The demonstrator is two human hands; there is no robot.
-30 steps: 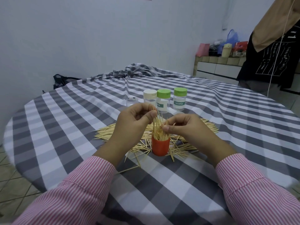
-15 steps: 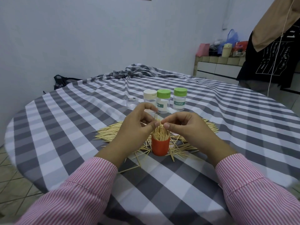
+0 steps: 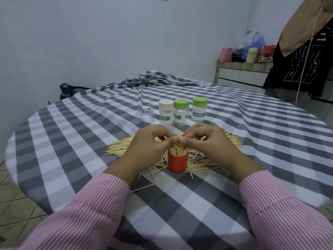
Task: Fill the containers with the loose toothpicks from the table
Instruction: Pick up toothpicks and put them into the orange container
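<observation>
Red container (image 3: 178,162) stands upright on checked table (image 3: 198,210), packed w/ toothpicks, tips up. L hand (image 3: 152,142) and R hand (image 3: 210,139) meet directly above its mouth; thumb tips touching. Fingers of both curled, tips at the bundle top; actual pinch cannot be told. Loose toothpicks (image 3: 200,164) scattered around container base, larger heap (image 3: 119,147) behind. Further back: lidless clear jar (image 3: 146,114), then 3 capped jars, one white lid (image 3: 166,112), two green (image 3: 181,111) (image 3: 199,110).
</observation>
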